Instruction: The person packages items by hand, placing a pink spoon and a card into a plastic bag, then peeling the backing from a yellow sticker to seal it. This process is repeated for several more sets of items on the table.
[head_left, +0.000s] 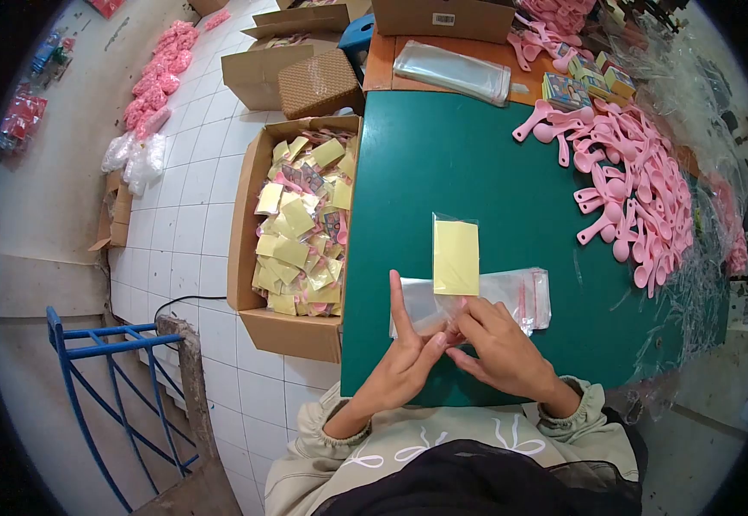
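Note:
A clear plastic bag with a yellow card [456,258] in it stands out in front of me, over the table's near half. My right hand [501,346] pinches the bag's lower end just below the card. Close beside it, my left hand [408,357] has its index finger stretched up, while its thumb and other fingers close on the same lower end. What lies between the fingertips is partly hidden. Beneath both hands, a stack of flat clear plastic bags [524,297] lies on the green table [443,172].
Pink scoops [640,189] are heaped at the right, near small card packs [567,92]. More clear bags [451,71] lie at the back. Left of the table, a cardboard box [292,334] holds many filled bags. A blue metal frame [124,340] stands at lower left.

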`<action>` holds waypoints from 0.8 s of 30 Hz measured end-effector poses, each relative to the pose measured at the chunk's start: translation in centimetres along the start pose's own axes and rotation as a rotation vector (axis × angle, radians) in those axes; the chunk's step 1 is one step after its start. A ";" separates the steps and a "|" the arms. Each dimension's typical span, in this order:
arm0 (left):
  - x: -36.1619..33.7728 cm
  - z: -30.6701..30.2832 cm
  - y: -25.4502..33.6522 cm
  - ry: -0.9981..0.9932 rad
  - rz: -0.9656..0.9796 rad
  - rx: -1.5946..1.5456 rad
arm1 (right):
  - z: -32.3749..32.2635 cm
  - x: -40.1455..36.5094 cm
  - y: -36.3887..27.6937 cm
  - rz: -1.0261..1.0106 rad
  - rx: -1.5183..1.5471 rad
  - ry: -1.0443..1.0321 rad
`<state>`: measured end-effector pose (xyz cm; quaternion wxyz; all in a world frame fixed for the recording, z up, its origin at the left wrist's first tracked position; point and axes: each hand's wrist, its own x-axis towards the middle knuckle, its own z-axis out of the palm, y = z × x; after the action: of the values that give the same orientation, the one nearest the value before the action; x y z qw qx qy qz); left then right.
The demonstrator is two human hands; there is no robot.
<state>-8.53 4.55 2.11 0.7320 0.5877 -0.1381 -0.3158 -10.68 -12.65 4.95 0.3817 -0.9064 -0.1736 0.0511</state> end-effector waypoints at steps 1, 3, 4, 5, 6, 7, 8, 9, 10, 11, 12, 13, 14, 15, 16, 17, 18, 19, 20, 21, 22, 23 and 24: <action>0.1 0.3 0.3 0.017 0.015 0.026 | -0.1 0.0 0.1 -0.020 0.011 -0.004; 0.3 0.5 0.4 0.051 0.019 0.040 | -0.2 -0.1 0.2 -0.053 0.008 -0.038; 0.4 0.5 0.3 0.068 0.010 0.028 | -0.3 -0.1 0.2 -0.070 0.005 -0.055; 0.5 0.5 0.3 0.085 0.000 0.016 | -0.2 -0.2 0.2 -0.089 -0.019 -0.023; 0.8 0.3 0.2 0.089 -0.013 0.091 | 0.0 -0.3 0.2 -0.108 -0.043 0.009; 1.1 -0.1 0.0 0.093 -0.025 0.167 | 0.2 -0.3 0.2 -0.128 -0.065 0.041; 1.4 -0.3 0.0 0.098 -0.040 0.243 | 0.2 -0.3 0.2 -0.161 -0.091 0.043; 1.7 -0.4 0.2 0.123 -0.080 0.277 | 0.1 -0.3 0.1 -0.196 -0.117 0.045; 2.0 -0.4 0.3 0.146 -0.120 0.310 | 0.1 -0.3 0.1 -0.229 -0.143 0.047; 2.2 -0.2 0.3 0.165 -0.108 0.327 | 0.1 -0.4 0.2 -0.252 -0.146 0.047; 2.3 -0.1 0.3 0.184 -0.096 0.344 | 0.0 -0.5 0.5 -0.274 -0.151 0.048; 2.4 0.2 0.1 0.199 -0.033 0.346 | -0.1 -0.6 0.7 -0.295 -0.156 0.050; 2.5 0.2 0.0 0.220 -0.014 0.346 | -0.6 -0.8 0.9 -0.283 -0.086 0.004; 2.6 0.3 -0.1 0.241 0.006 0.346 | -1.3 -1.1 1.1 -0.274 -0.017 -0.043; 2.7 0.2 -0.1 0.267 -0.017 0.346 | -2.1 -1.4 1.3 -0.263 0.054 -0.090; 2.8 0.2 -0.2 0.292 -0.039 0.345 | -2.8 -1.6 1.6 -0.236 0.114 -0.075; 2.9 -0.2 -0.5 0.259 -0.040 0.314 | -3.5 -1.9 1.8 -0.207 0.176 -0.060; 2.7 -0.8 -1.1 0.226 -0.043 0.283 | -4.4 -2.4 2.1 -0.175 0.238 -0.044; 2.6 -1.1 -1.3 0.193 -0.043 0.250 | -5.9 -3.0 2.8 -0.102 0.293 -0.006; 2.5 -1.1 -0.9 0.179 -0.056 0.226 | -7.3 -3.4 4.1 -0.157 0.383 0.083; 2.4 -0.9 -0.3 0.165 -0.069 0.203 | -8.6 -4.2 5.4 -0.213 0.472 0.173; 2.3 -0.9 0.1 0.151 -0.082 0.180 | -10.0 -5.9 6.5 -0.112 0.647 0.254; 2.3 -1.2 -0.2 0.128 -0.116 0.172 | -11.6 -7.8 7.8 -0.008 0.821 0.334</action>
<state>-6.18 4.01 1.23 0.6669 0.6742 -0.0833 -0.3063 -13.24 -28.30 7.32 0.7330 -0.6749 -0.0781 -0.0329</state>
